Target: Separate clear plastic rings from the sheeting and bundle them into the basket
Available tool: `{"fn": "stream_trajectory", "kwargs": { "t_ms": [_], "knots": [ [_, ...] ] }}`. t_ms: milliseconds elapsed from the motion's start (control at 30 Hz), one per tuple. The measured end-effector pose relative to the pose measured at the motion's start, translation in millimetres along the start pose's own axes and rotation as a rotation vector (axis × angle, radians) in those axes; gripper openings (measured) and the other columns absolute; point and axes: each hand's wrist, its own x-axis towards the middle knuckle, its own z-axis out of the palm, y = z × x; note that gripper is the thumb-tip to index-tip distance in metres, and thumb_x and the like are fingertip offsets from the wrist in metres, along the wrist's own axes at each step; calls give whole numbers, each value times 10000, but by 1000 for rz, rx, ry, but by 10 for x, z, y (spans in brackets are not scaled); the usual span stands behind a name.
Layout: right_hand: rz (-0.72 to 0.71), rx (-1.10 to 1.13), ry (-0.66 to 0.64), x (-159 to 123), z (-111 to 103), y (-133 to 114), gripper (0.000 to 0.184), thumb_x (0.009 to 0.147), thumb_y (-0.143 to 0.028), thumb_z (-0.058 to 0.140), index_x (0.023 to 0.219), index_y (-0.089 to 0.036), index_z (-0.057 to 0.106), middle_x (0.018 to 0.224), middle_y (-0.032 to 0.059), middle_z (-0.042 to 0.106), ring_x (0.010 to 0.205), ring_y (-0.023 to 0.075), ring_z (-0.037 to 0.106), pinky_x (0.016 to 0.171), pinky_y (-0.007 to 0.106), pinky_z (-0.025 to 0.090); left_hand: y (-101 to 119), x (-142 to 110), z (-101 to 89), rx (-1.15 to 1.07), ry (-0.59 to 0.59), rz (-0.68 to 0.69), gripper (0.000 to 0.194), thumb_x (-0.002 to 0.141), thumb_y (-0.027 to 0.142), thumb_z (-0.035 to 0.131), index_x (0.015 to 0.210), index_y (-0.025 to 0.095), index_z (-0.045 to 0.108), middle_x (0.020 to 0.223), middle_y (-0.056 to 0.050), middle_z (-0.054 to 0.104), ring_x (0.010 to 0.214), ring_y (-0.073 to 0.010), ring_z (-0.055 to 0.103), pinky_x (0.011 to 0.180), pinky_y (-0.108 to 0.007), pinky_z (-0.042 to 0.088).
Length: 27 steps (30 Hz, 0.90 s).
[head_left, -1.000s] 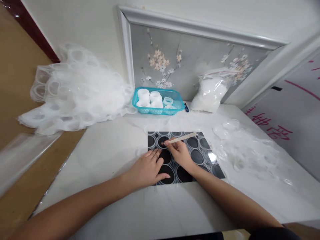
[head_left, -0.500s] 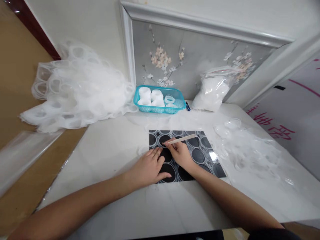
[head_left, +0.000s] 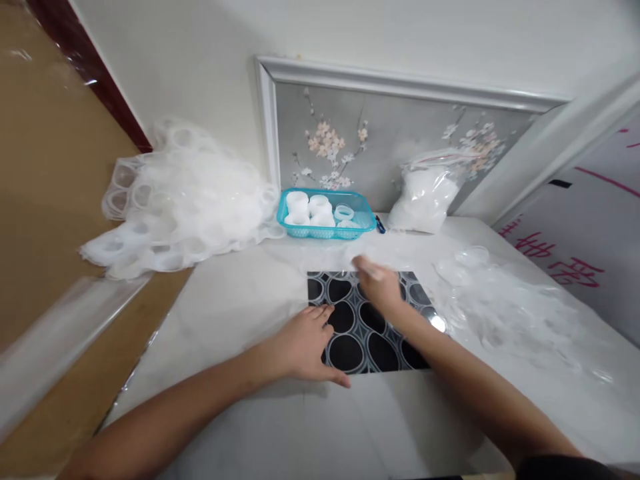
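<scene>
The right hand [head_left: 381,288] is closed, fingers and thumb pinched around a slim pale stick [head_left: 371,269]; motion blur hides the stick's tip, so I can't fairly say what tool it is. That hand is over the far part of a black sheet patterned with pale-rimmed circles [head_left: 385,350], which lies on the white marbled tabletop [head_left: 380,427]. The left hand [head_left: 305,341] grips nothing: it lies open at the sheet's left edge, fingers on the sheet, thumb stretched to its near edge. Beyond the sheet stands a turquoise plastic basket [head_left: 325,233] holding white rings [head_left: 298,202], with a clear zip bag [head_left: 425,197] beyond and to the right. Right of the sheet lie translucent ring-shaped scraps [head_left: 505,307]; farther left rises a heap of white perforated sheeting [head_left: 190,207].
</scene>
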Motion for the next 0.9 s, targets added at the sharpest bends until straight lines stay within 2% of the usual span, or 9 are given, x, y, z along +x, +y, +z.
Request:
{"fn": "stream_trajectory", "kwargs": {
  "t_ms": [67,133,233,467,567,633,700,800,900],
  "knots": [
    [120,97,198,280,-92,218,339,946,-352,378,971,-143,644,839,134,730,661,187,643,530,257,400,-28,-4,-25,-21,-8,4,905,695,824,539,1145,48,657,1453,-261,398,1343,-395,409,1089,-479,347],
    [308,456,471,412,-180,392,349,892,-445,469,949,-140,629,852,131,731,591,162,609,490,251,387,-55,0,-60,-31,-21,0,852,720,799,545,1132,62,664,1440,-250,424,1336,-374,427,1079,-459,361],
    [429,843,549,324,-243,478,304,774,-439,647,880,-155,639,805,79,736,546,116,552,488,237,391,-69,1,-86,1,-42,2,752,804,745,505,1128,85,660,1429,-225,454,1332,-334,447,1076,-419,371],
    [633,1626,245,5,-228,123,129,712,-236,740,725,-193,619,691,-16,671,754,121,687,641,195,535,35,-18,113,183,117,13,751,866,692,464,1205,34,595,1451,-272,390,1357,-354,403,1083,-441,372],
    [600,1741,-11,-47,-213,-105,116,776,-290,697,809,-212,617,899,7,716,701,84,686,451,119,467,54,-9,185,203,195,-8,762,875,697,433,1206,28,586,1439,-277,410,1345,-357,419,1078,-452,386],
    [469,1649,-197,-83,-153,-248,160,800,-350,677,860,-214,620,1045,32,705,610,63,663,303,103,309,58,-2,215,201,224,-63,752,880,690,431,1183,21,592,1395,-294,460,1307,-379,462,1050,-487,411],
    [296,1437,-381,-106,-42,-351,213,806,-398,672,868,-199,626,1044,52,701,515,62,630,269,125,253,67,0,236,191,228,-126,752,878,684,443,1172,8,591,1333,-311,517,1255,-398,512,1017,-511,437],
    [30,1092,-624,-94,169,-390,265,831,-430,640,859,-167,638,871,33,693,433,66,587,345,164,396,94,-8,260,172,229,-160,771,879,691,430,1185,0,579,1264,-313,573,1217,-404,543,1004,-520,444],
    [-90,937,-725,-46,334,-341,293,862,-439,597,869,-148,631,760,7,658,407,62,564,386,177,438,111,-16,277,175,224,-158,800,878,703,410,1176,-20,578,1256,-330,568,1242,-405,520,1028,-512,425]
  ]
}}
